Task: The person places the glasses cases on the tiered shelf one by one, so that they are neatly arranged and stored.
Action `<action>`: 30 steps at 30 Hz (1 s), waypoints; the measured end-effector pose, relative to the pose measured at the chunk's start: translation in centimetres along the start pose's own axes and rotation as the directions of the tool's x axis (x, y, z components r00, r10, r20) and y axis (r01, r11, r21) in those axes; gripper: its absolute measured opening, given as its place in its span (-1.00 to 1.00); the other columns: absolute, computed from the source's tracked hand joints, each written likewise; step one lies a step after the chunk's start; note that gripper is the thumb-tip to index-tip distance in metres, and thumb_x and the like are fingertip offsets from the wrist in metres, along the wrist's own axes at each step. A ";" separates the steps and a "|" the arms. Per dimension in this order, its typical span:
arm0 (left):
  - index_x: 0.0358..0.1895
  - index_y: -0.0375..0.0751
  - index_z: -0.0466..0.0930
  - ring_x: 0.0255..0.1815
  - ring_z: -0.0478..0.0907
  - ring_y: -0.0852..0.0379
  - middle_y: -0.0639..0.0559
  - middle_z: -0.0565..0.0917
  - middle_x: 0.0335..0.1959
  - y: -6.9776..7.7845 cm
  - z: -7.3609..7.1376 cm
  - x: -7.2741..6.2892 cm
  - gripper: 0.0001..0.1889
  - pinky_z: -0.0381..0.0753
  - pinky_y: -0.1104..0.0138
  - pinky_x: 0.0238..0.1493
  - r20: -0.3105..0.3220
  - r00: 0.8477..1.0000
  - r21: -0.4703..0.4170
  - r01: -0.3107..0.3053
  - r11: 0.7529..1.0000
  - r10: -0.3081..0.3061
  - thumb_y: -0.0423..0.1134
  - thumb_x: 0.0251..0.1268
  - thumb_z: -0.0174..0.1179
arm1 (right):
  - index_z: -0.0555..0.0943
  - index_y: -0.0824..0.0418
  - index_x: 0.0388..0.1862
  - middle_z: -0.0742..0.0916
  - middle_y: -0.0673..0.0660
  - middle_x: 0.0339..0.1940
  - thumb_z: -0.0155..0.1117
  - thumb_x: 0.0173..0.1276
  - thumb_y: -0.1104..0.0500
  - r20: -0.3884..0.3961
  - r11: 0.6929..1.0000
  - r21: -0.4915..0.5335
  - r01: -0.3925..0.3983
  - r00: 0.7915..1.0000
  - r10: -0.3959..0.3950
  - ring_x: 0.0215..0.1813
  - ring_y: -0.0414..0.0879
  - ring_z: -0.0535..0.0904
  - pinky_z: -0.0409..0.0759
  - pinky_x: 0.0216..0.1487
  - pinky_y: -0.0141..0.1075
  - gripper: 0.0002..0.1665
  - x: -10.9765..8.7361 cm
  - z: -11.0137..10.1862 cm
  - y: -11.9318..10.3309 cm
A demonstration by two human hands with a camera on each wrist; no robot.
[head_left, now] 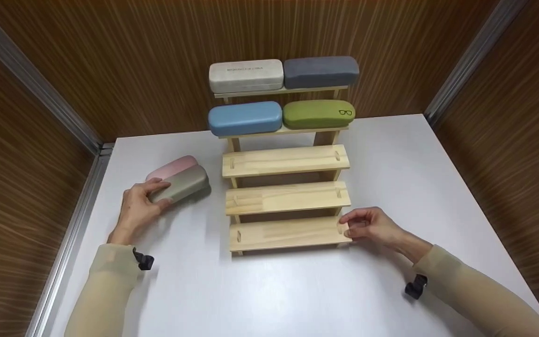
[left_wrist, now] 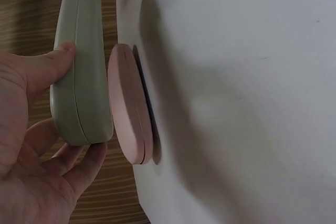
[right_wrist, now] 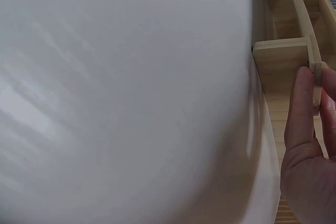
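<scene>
My left hand [head_left: 137, 206] grips a grey-green glasses case [head_left: 186, 183] on the left side of the table. In the left wrist view the thumb presses one side of this case [left_wrist: 86, 72] and the fingers curl under its near end; a shadow falls apart from it on the tabletop. Just behind lies a pink glasses case [head_left: 174, 167], partly covered by the held one in the head view. My right hand [head_left: 376, 228] pinches the right end of the lowest step of a wooden tiered stand [head_left: 288, 234], its thumb at the front edge.
On the stand's top step sit a whitish case [head_left: 246, 76] and a dark grey case [head_left: 321, 72]. One step lower are a blue case [head_left: 245, 118] and a green case [head_left: 318, 113] with a glasses drawing. Wood-grain panels [head_left: 157, 61] wall the white table [head_left: 279, 295] at back and sides.
</scene>
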State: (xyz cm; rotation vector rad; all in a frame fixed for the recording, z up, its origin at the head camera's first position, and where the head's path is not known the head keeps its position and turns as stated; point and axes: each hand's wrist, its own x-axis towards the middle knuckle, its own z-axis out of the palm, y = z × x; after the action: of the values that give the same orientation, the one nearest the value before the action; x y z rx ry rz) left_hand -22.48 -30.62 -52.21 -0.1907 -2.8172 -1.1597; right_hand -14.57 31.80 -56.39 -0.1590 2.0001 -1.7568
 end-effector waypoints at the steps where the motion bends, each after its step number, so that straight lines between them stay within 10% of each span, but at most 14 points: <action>1: 0.32 -0.28 0.80 0.62 0.56 -0.41 -0.36 0.68 0.51 0.1 -0.1 0.0 -0.54 0.53 -0.21 0.64 -0.001 1.000 0.000 0.000 1.000 0.000 -0.37 0.36 0.54 | 0.74 0.47 0.19 0.78 -0.15 -0.29 0.54 0.36 0.45 -0.002 1.000 0.000 -0.001 1.000 0.001 -0.23 -0.38 0.78 0.87 -0.10 -0.41 -0.58 0.0 0.0 0.0; 12: 0.30 -0.26 0.82 0.63 0.57 -0.35 -0.34 0.72 0.46 1.3 -0.8 -0.2 -0.54 0.54 -0.18 0.63 -0.020 1.000 0.013 -0.009 1.000 0.009 -0.37 0.33 0.55 | 0.71 0.55 0.20 0.72 -0.16 -0.35 0.54 0.34 0.46 -0.021 1.000 -0.013 0.007 1.000 -0.007 -0.29 -0.38 0.71 0.87 -0.14 -0.41 -0.54 0.1 0.1 0.1; 21: 0.21 -0.17 0.89 0.52 0.66 -0.36 -0.27 0.79 0.40 2.4 -1.3 -0.4 -0.58 0.27 0.84 0.14 -0.069 0.996 0.024 -0.063 0.998 0.064 -0.35 0.26 0.62 | 0.66 0.62 0.22 0.68 -0.14 -0.34 0.49 0.37 0.51 0.009 1.000 0.009 0.026 1.000 -0.026 -0.28 -0.39 0.69 0.87 -0.08 -0.42 -0.54 0.0 0.0 0.3; 30: 0.22 -0.15 0.88 0.43 0.70 -0.36 -0.26 0.78 0.41 3.4 -1.7 -0.5 -0.57 0.40 0.68 0.10 -0.076 0.993 0.044 -0.090 0.995 0.093 -0.34 0.27 0.62 | 0.67 0.61 0.21 0.73 -0.14 -0.33 0.50 0.36 0.50 0.007 0.999 0.015 0.031 0.999 -0.032 -0.28 -0.38 0.72 0.88 -0.09 -0.41 -0.55 0.1 0.0 0.4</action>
State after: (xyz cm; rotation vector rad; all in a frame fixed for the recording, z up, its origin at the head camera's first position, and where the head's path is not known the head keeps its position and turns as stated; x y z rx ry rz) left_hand -21.39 -29.51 -48.71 -0.2621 -2.7302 -1.0669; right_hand -14.55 31.87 -56.77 -0.1929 1.9890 -1.7875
